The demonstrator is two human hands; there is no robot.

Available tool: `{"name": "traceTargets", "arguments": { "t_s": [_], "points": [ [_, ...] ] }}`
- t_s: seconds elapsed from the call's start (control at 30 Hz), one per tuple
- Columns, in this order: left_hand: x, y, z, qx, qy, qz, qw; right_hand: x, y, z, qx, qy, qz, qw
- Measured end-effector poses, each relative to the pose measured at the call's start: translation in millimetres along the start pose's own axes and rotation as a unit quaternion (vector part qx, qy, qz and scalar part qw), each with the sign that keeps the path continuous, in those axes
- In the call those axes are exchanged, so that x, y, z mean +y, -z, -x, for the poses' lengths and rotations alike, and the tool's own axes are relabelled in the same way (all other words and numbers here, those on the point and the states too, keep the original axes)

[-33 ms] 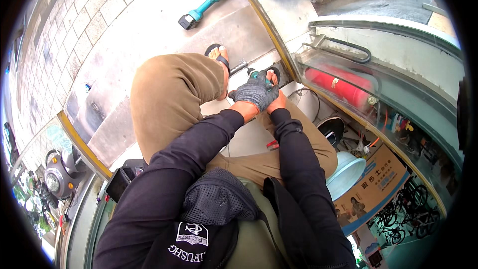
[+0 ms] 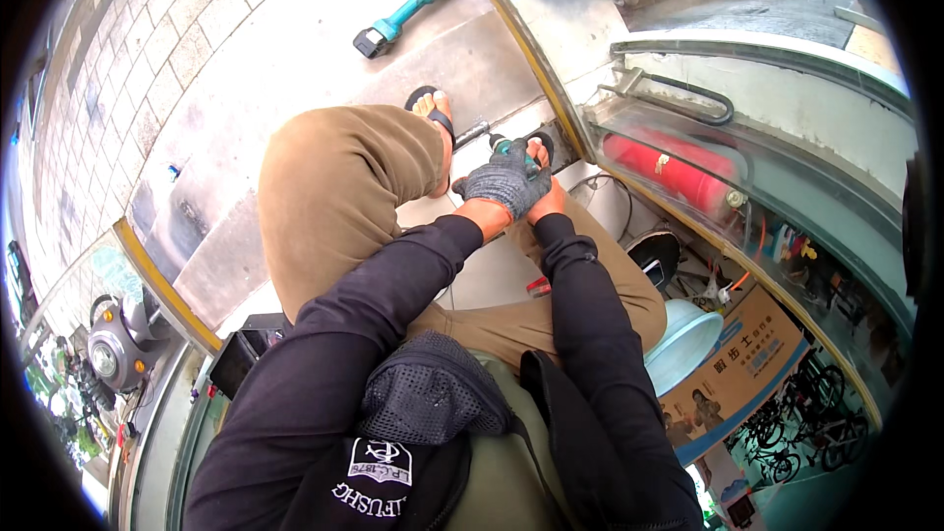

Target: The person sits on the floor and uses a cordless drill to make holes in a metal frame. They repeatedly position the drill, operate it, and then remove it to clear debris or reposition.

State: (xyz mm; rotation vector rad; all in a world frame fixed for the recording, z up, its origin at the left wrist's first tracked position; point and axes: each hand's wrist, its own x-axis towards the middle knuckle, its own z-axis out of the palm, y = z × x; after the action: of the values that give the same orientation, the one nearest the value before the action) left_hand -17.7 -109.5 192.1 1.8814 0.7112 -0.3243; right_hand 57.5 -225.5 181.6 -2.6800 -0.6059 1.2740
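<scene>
My left hand, in a grey knit glove, is closed over a small teal power drill low between my legs. Pressed against it is my right hand, its fingers largely hidden behind the glove; it appears closed on the drill's rear. The drill's dark nose points away from me. Just left of that nose, a short metal rod lies by the door sill, between my sandalled feet. What the drill's tip touches is too small to tell.
On the step ahead lies a teal angle grinder. A yellow-edged glass door stands to the right, with a red fire extinguisher behind glass. Near my right knee are a pale blue basin and a cardboard box. A black bin stands left.
</scene>
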Motion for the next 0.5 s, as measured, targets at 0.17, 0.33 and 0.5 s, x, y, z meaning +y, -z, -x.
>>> {"name": "traceTargets", "arguments": {
  "t_s": [0.17, 0.33, 0.5],
  "points": [
    [-7, -3, -8, -0.003, -0.011, -0.031, 0.999, 19, -25, -12, 0.006, 0.027, -0.052, 0.998],
    [26, 25, -6, -0.084, -0.007, -0.026, 0.996, 56, -67, -35, 0.201, 0.195, 0.014, 0.960],
    [14, 24, -1, -0.060, -0.011, -0.065, 0.996, 40, -60, -33, 0.188, 0.197, 0.014, 0.962]
  ]
}}
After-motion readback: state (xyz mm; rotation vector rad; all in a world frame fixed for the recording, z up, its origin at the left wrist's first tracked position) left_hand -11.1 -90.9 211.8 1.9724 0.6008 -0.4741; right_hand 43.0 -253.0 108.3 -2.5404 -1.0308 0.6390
